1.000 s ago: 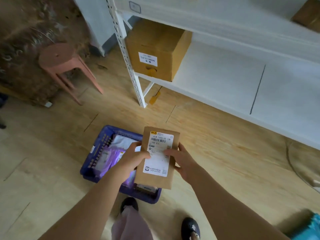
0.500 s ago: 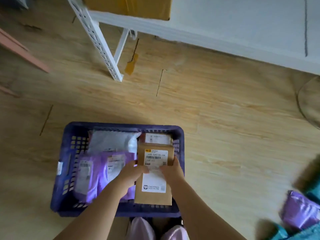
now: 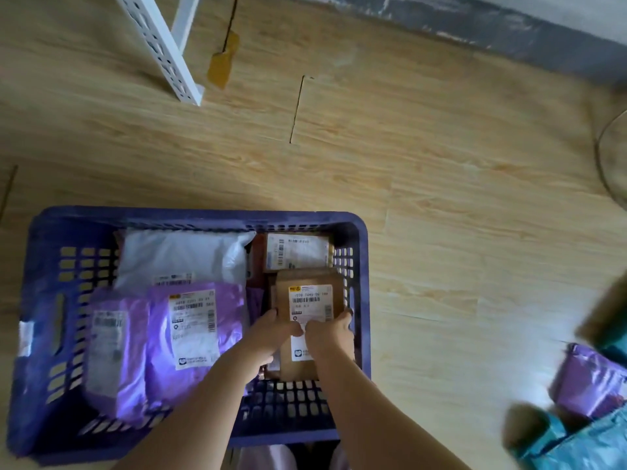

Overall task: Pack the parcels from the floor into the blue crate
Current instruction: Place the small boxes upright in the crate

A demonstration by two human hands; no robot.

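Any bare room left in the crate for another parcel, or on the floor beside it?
The blue crate is crowded: white mailer, purple mailers and brown parcels cover its bottom. Bare floor lies beyond its far rim, and between its right wall and the loose purple parcel.

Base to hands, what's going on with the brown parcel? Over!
Left hand and right hand grip brown parcel. Parcel low in blue crate, right side. Nothing in the way. Purple bag lies on floor.

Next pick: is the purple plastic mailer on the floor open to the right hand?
Probably yes, once free: bare floor separates the purple plastic mailer from the right hand, which grips the brown cardboard parcel inside the blue plastic crate.
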